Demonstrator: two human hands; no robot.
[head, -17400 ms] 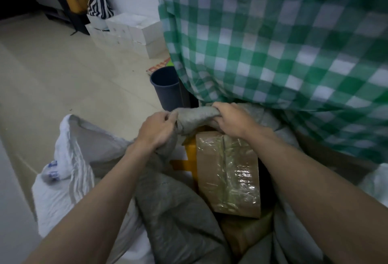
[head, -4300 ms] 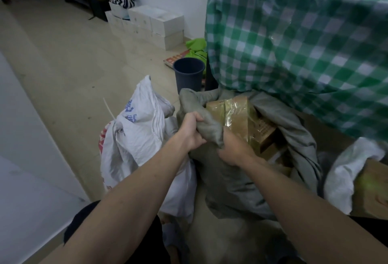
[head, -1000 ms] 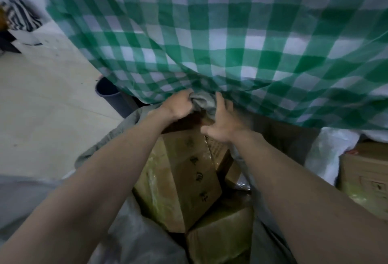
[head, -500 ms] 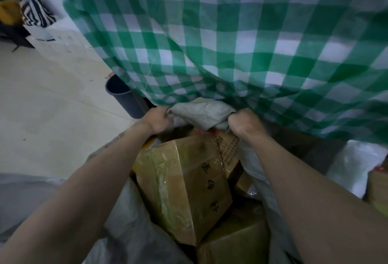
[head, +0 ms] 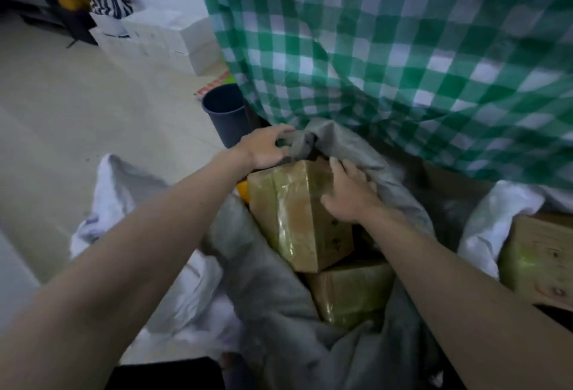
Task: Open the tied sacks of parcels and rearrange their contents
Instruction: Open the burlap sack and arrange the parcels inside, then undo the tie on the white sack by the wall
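Observation:
A grey sack (head: 273, 293) stands open in front of me, packed with taped cardboard parcels. The top parcel (head: 294, 212) leans upright, and a second parcel (head: 350, 290) lies below it. My left hand (head: 266, 147) pinches the sack's far rim where the cloth bunches up. My right hand (head: 347, 197) lies with spread fingers on the top parcel's right side, against the sack's right wall. A white woven sack (head: 124, 203) slumps on the floor to the left.
A green checked tablecloth (head: 403, 48) hangs right behind the sack. A dark bucket (head: 226, 113) stands on the floor at its left edge. White boxes (head: 173, 39) line the far wall. Another taped parcel (head: 539, 259) in a white bag (head: 496, 212) sits at the right.
My right hand has let go of the sack's bunched rim and dropped onto the top parcel. My left hand still holds the rim. The view has pulled back and swung left.

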